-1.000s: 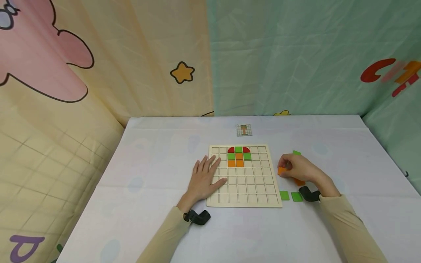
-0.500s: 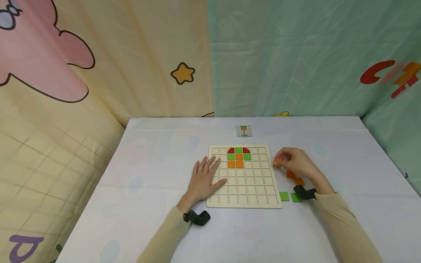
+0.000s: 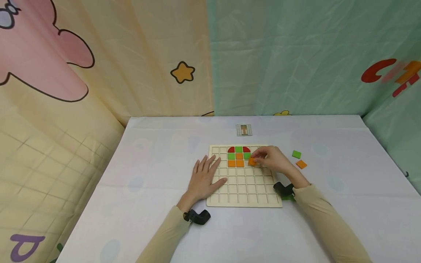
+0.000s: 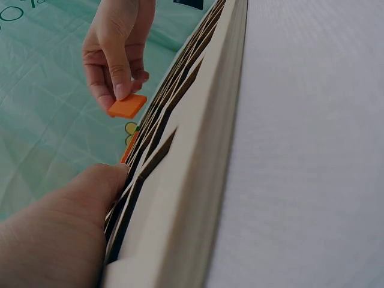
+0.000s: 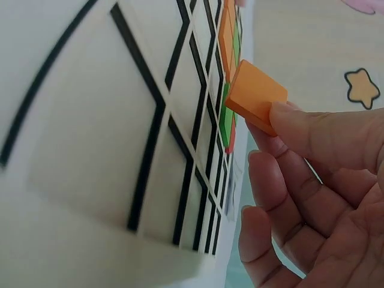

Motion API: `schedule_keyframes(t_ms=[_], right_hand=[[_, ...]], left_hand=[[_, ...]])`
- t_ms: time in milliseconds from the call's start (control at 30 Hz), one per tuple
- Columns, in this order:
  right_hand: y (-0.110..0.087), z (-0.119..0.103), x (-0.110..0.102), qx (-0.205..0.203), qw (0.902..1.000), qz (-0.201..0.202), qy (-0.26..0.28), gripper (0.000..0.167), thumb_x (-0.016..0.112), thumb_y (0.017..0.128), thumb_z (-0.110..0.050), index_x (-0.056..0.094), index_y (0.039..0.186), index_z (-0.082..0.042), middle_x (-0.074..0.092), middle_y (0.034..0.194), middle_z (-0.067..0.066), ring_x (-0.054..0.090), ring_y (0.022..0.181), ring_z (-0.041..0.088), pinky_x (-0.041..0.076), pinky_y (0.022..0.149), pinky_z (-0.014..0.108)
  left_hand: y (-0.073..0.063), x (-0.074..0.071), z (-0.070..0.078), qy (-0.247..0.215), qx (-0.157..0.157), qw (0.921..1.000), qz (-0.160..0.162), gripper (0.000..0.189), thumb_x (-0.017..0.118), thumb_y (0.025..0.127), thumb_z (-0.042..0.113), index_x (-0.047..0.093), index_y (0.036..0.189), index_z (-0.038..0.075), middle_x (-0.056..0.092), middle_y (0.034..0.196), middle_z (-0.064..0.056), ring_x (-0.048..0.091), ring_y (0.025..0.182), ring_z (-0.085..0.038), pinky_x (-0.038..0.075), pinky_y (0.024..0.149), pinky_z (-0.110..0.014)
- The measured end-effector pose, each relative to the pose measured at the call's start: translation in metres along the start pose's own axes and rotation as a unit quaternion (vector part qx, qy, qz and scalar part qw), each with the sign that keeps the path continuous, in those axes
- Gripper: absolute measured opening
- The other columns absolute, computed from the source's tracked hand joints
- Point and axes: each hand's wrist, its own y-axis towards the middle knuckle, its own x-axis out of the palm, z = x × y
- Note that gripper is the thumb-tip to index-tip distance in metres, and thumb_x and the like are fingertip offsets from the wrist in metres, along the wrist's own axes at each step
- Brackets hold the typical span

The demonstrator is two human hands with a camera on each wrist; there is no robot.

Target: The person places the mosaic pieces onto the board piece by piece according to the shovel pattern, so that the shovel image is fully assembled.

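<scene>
My right hand (image 3: 273,159) pinches an orange square tile (image 3: 252,162) between thumb and fingers, over the upper right part of a pale grid board (image 3: 243,199). In the right wrist view the held tile (image 5: 258,93) is tilted, apart from the board's surface. The left wrist view shows it gripped at one edge by the other hand (image 4: 117,54). With fingers spread, my left hand (image 3: 203,179) rests on the board's left side. Near the board's top sit red rounded pieces (image 3: 231,149), green tiles (image 3: 238,149) and orange tiles (image 3: 231,163) in its cells.
Right of the board lie a loose green tile (image 3: 296,154) and a loose orange tile (image 3: 301,164). Another green tile (image 3: 288,198) is partly hidden under the right wrist. A small patterned card (image 3: 244,130) lies beyond the board on the white table (image 3: 158,164).
My right hand has carried the orange tile leftward from the table beside the board to above the board. The left hand has stayed in place.
</scene>
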Motion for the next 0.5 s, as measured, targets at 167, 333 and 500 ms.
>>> schedule_keyframes(t_ms=[167,333,500], right_hand=[[0.007,-0.005,0.008,-0.023,0.9994,0.006,-0.024,0.008,0.067,0.086,-0.003,0.071,0.094,-0.001,0.066,0.083,0.002,0.055,0.072,0.019,0.046,0.065,0.034],[0.011,-0.006,0.011,-0.016,0.9988,-0.010,-0.045,0.008,0.067,0.087,-0.005,0.072,0.093,-0.002,0.065,0.081,0.000,0.053,0.068,0.015,0.044,0.063,0.032],[0.013,-0.007,0.011,-0.004,0.9983,-0.013,-0.057,0.008,0.068,0.086,-0.006,0.074,0.091,-0.004,0.065,0.079,-0.001,0.051,0.064,0.015,0.043,0.059,0.031]], left_hand=[[0.001,0.001,0.000,0.002,0.001,1.0000,0.003,0.074,0.044,0.092,0.058,0.025,0.152,0.018,0.021,0.155,-0.006,0.009,0.142,-0.032,0.001,0.111,-0.049],[0.001,0.001,0.000,0.002,-0.003,1.0000,-0.002,0.075,0.043,0.092,0.059,0.025,0.152,0.019,0.020,0.155,-0.006,0.008,0.142,-0.031,0.000,0.112,-0.048],[0.001,-0.001,0.000,-0.003,-0.001,1.0000,0.001,0.074,0.044,0.092,0.058,0.026,0.151,0.018,0.021,0.155,-0.006,0.009,0.142,-0.031,0.001,0.112,-0.049]])
